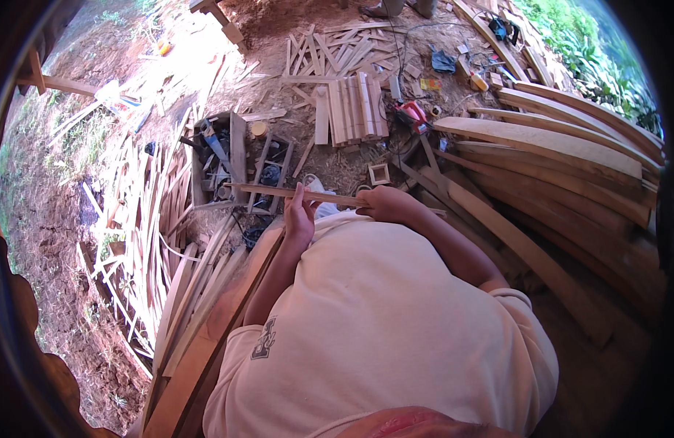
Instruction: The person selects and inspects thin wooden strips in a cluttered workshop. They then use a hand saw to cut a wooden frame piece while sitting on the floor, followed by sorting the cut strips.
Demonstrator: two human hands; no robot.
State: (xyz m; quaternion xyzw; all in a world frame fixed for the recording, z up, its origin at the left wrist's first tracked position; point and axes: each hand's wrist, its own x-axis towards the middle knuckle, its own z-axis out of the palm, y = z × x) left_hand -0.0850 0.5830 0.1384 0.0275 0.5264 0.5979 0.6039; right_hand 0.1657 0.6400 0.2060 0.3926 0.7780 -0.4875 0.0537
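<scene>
The person stands over a dirt yard, holding a thin, pale wooden strip (293,193) level in front of the belly. The left hand (299,219) wraps its fingers around the strip near the middle; the right hand (387,204) is closed over the end nearest the body, though the cream shirt hides the lower knuckles, so the exact grip there is hard to make out. The strip's free end reaches out over an open wooden toolbox (219,157) full of dark tools.

Beyond the toolbox lies a row of short, squared wooden blocks (351,108); to its right, past the strip, long curved planks (563,157) are stacked; to its left, a loose heap of thin offcut slats (143,219) spreads over the ground.

To handle so slender a piece well, I would keep both hands apart, supporting it evenly so it does not bow or snap.
</scene>
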